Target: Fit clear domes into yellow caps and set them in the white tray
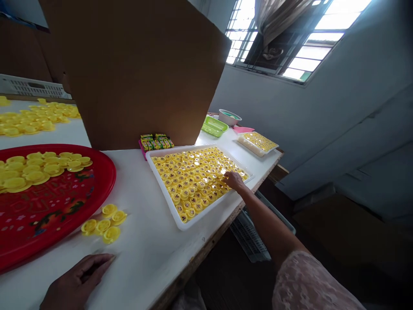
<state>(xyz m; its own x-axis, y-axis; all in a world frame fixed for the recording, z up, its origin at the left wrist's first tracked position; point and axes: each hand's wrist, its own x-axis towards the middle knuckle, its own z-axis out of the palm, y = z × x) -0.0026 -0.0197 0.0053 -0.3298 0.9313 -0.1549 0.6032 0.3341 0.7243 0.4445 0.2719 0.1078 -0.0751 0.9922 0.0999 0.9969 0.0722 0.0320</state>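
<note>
My left hand (pixel 79 282) rests at the table's near edge, thumb and fingertips together, with nothing showing between them. Just beyond it lie several loose round yellow plastic caps (pixel 103 226). To the right, my right hand (pixel 235 180) reaches over the right side of a white tray (pixel 176 217), its fingers closed on a small yellow cap (pixel 222 176). Rows of yellow caps with dark printed centres (pixel 190 178) fill this tray. A red patterned round tray (pixel 74 211) on the left carries a heap of plain yellow caps (pixel 38 168).
A tall cardboard sheet (pixel 145 77) stands behind the white tray. Small yellow-green packets (pixel 156 143) sit in a pink container beside it. Farther back are a green basket (pixel 214 126), a white basin (pixel 229 117) and another filled tray (pixel 258 143). A grey crate (pixel 250 234) is below the table edge.
</note>
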